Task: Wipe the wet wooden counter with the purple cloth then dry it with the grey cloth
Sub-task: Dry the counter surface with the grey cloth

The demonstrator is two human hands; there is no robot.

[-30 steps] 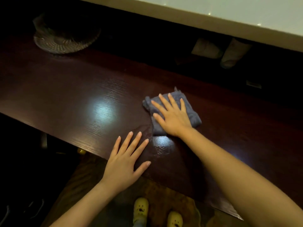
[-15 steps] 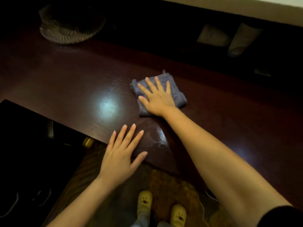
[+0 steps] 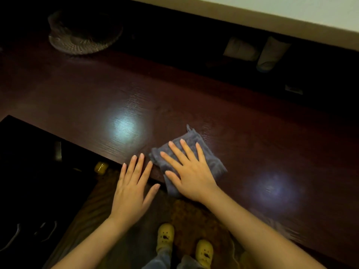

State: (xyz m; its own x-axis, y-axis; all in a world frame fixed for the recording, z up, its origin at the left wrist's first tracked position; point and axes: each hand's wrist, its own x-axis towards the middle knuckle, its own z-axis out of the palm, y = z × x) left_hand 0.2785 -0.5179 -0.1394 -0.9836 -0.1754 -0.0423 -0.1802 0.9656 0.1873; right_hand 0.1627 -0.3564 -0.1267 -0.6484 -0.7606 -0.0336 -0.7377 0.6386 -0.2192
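A folded bluish-grey cloth [image 3: 213,164] lies at the front edge of the dark wooden counter [image 3: 174,98], its near corner hanging slightly over the edge. My right hand [image 3: 190,175] presses flat on top of it, fingers spread. Just to the left of the cloth, my left hand [image 3: 132,193] is open with its fingertips resting on the counter's front edge and its palm out over the floor. Two bright light reflections shine on the counter's glossy surface. Only this one cloth is in view.
A ribbed glass dish [image 3: 83,35] stands at the counter's far left. Two pale objects [image 3: 240,49] [image 3: 272,53] lie in the dark strip behind the counter. Below the edge are a brown mat, my yellow slippers [image 3: 165,235], a small yellow object [image 3: 101,167] and a dark surface at left.
My right hand has dragged the cloth from the counter's middle back to its front edge. My left hand stayed spread at the edge.
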